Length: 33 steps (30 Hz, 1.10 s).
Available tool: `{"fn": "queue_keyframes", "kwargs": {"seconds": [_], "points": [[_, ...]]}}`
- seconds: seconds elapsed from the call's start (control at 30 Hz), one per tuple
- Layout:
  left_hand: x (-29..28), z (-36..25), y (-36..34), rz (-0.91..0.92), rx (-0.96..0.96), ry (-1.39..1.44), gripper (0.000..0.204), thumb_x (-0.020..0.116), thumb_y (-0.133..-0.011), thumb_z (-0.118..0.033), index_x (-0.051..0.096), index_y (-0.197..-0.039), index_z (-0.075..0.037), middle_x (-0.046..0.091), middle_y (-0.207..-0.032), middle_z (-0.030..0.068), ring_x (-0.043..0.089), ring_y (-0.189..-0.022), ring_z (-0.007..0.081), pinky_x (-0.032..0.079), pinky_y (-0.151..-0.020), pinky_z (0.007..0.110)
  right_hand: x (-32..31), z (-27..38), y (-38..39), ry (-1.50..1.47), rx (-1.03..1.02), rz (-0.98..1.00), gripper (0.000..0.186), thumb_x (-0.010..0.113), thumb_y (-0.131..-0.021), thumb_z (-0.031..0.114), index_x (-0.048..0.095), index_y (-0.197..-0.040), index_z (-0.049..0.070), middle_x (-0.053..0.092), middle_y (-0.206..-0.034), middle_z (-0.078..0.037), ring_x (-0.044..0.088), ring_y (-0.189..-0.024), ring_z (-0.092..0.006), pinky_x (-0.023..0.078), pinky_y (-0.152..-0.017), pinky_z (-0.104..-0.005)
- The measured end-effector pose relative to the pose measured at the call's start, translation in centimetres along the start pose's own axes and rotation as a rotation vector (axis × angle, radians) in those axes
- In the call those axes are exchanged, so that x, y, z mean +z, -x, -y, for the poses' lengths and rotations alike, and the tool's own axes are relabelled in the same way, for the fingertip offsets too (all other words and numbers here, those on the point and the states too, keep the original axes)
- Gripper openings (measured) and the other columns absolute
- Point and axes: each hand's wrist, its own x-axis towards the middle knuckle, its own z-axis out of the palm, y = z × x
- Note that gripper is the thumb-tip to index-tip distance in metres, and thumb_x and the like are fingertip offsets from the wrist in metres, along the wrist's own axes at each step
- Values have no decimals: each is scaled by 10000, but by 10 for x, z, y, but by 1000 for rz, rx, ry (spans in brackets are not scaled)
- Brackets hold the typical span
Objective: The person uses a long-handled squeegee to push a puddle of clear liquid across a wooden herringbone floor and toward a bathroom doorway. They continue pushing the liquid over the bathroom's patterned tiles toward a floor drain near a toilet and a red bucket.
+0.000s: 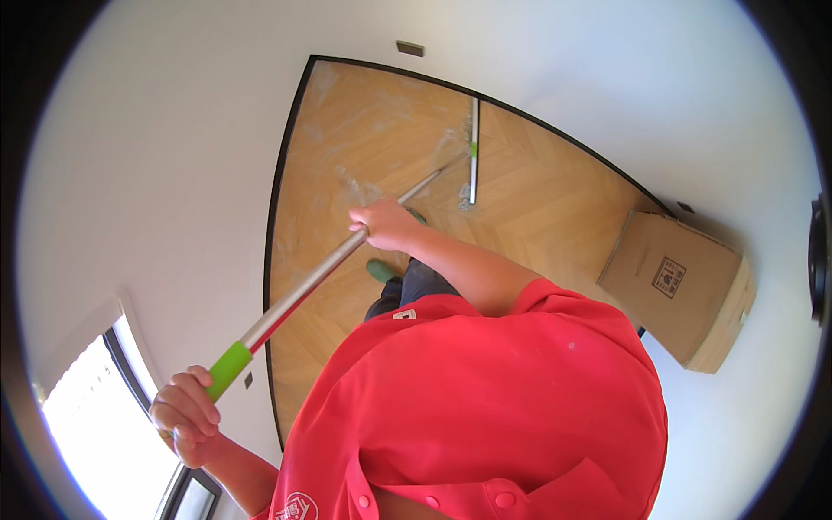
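To the left of the large brown cardboard box (659,286), a long silver metal pole (304,285) is slanting across the tan wooden floor (529,199), and its narrow silver bar-shaped head (473,180) is lying on it, nearer to the box than the pole's bright green handle (229,370). The left grip (188,407), farther from the box, is clamping on this handle; the right grip (387,224), nearer to the box, is clamping on the bare pole. Left of the box, the far end of the head is almost meeting the black skirting (433,79), so one push too strong could scrape it or pack the loose pale grey dust (465,198) against it. A quick stroke could also scatter this dust. The green shoes (380,269) are standing left of the box, near the head, and a careless backward pull could catch them.
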Motion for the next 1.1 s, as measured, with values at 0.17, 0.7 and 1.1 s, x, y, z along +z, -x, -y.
{"fn": "queue_keyframes", "kwargs": {"seconds": [0.17, 0.7, 1.1], "points": [[4, -15, 20, -113, 1, -69, 380, 547, -907, -201, 409, -554, -175, 480, -535, -17, 493, -569, 103, 435, -825, 360, 11, 11, -23, -93, -113, 68, 170, 670, -699, 59, 552, -820, 80, 669, -775, -108, 623, -739, -351, 461, -633, -441], [24, 47, 43, -390, -155, 120, 345, 582, -879, -200, 441, -577, -113, 501, -543, 25, 520, -571, 181, 457, -838, 412, 10, -41, 15, 67, 40, -17, 149, 675, -730, 71, 526, -718, 67, 575, -651, -160, 577, -667, -372, 411, -568, -456], [-24, 39, 58, -582, -60, -115, 440, 536, -949, -284, 369, -577, -118, 429, -572, 11, 476, -645, 175, 400, -961, 400, 68, 22, -173, -75, -318, 33, 118, 614, -718, -18, 519, -742, 47, 610, -678, -149, 595, -682, -380, 434, -567, -448]]}}
